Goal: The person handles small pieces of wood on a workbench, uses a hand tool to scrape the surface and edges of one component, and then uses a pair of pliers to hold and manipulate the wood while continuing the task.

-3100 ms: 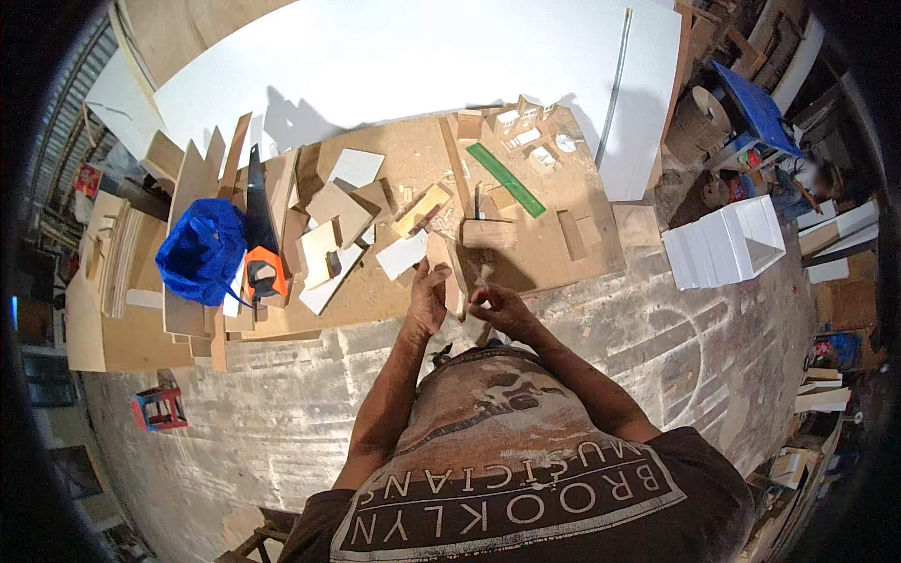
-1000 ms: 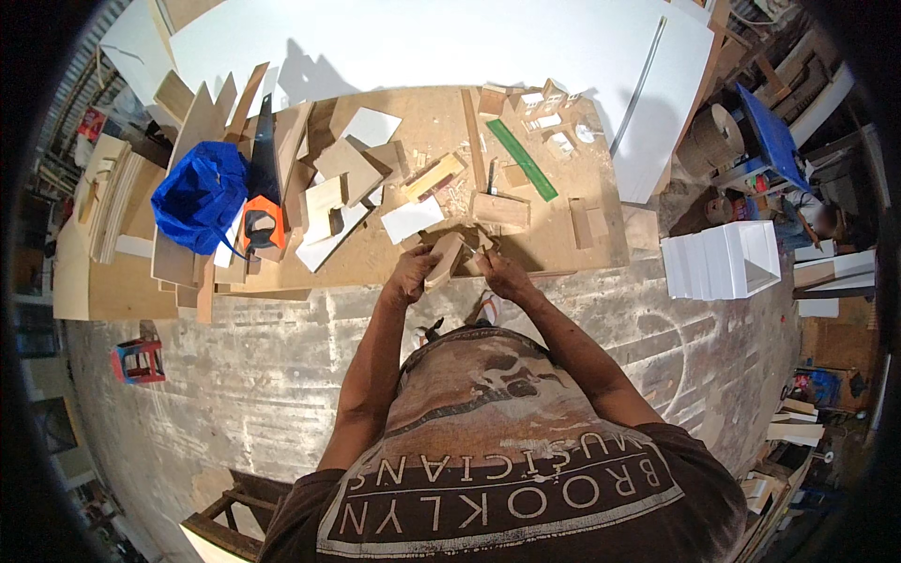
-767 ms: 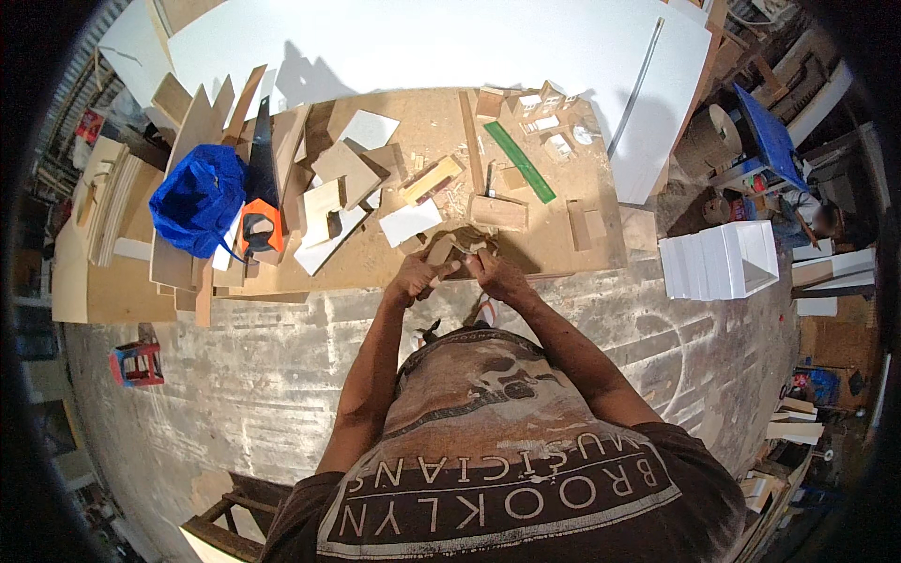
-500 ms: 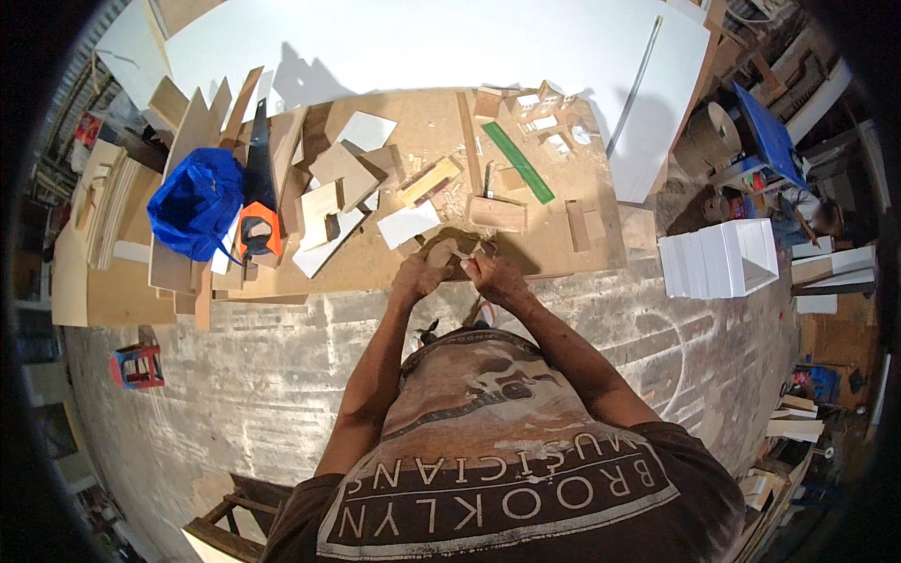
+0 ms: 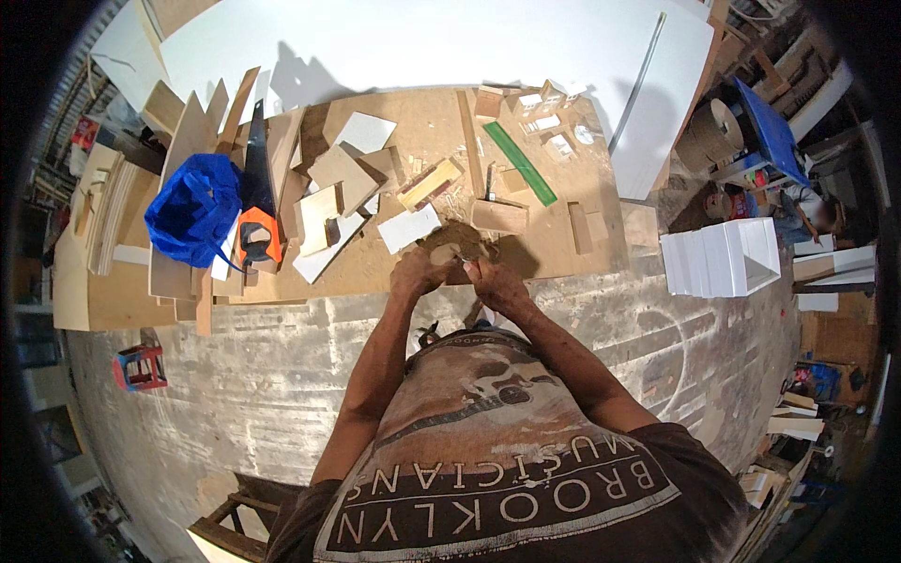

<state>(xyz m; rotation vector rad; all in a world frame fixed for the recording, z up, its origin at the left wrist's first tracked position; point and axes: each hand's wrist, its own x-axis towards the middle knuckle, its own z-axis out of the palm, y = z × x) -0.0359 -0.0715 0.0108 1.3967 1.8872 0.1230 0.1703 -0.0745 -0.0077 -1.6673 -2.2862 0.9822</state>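
My left hand is closed at the near edge of the wooden worktable, round a small tan piece of wood. Close beside it on the right, my right hand is also closed, its fingers pinching something thin and small against that piece; its kind does not show. Just beyond the hands lie a block of wood, a white board offcut and a yellowish wood strip. Shadow darkens the spot where the hands meet.
A handsaw with an orange handle and a blue bag stand at the table's left end. A green strip and small wooden models lie farther right. White boxes stand right of the table; a red-and-blue stool is at left.
Both hands stay together at the table edge. The right fingers have shifted slightly against the left hand's piece, and the view has moved a little.
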